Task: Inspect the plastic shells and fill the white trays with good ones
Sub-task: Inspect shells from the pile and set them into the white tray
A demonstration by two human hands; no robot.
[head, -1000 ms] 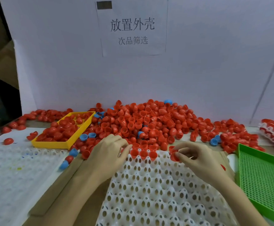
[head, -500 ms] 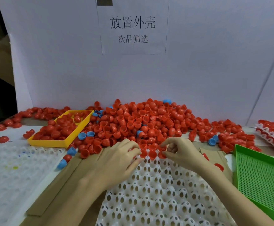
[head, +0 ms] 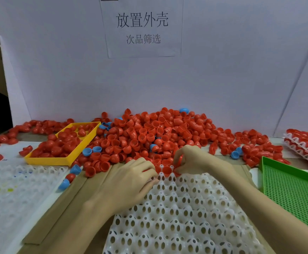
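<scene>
White board is backing the bench across the upper frame, carrying a paper sign (head: 143,27) with printed characters at top centre. A large heap of red shells (head: 158,132) is lying against the board at mid-frame, with a few blue shells (head: 87,151) scattered through it. A yellow tray (head: 76,153) at centre left is holding more red shells. A white tray (head: 182,213) with rows of round sockets is occupying the lower centre, resting on brown cardboard (head: 61,208); its far edge is meeting the heap, and a seated shell (head: 167,170) is sitting in the far row. The left hand (head: 131,180) is lying palm down on the tray's far left corner, fingers curled toward that row; whether they are gripping anything cannot be told. The right hand (head: 191,160) is hovering at the far edge, thumb and fingers pinching a held shell (head: 180,160) just beside the seated one. A green mesh tray (head: 296,189) is sitting at lower right. Stacked white trays (head: 307,143) filled with red shells are showing at the right edge. Another white tray (head: 12,189) is lying at lower left, one red shell resting near its far edge.
</scene>
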